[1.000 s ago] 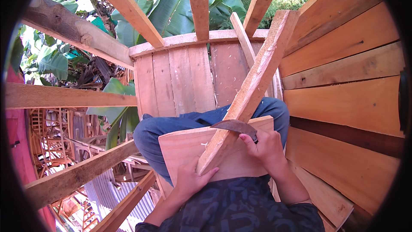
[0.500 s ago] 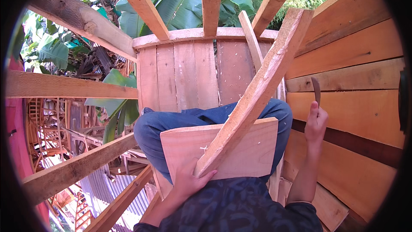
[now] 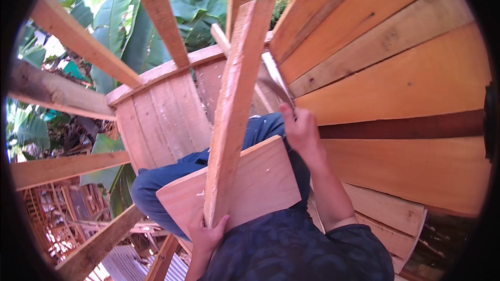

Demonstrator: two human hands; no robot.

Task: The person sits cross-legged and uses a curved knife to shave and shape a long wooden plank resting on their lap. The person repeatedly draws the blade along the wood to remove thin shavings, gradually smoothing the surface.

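Note:
A long rough-edged length of lumber slants up and away from my lap, its edge chipped and pale. My left hand is wrapped round its lower end. Under it a flat wooden board lies across my thighs, with small shavings on it. My right hand, to the right of the lumber, is closed round a knife with a dark curved blade. The knife's handle is mostly hidden in the fist. The blade is slightly blurred and stands apart from the lumber.
Plank flooring spreads ahead of my knees, bordered by a rail. A plank wall rises close on the right. A thin stick leans behind the lumber. Posts, banana leaves and corrugated sheets lie beyond.
My right hand has come left and inward with the knife, nearer the lumber. The lumber now stands steeper in view. The whole view has turned, with more of the right wall showing.

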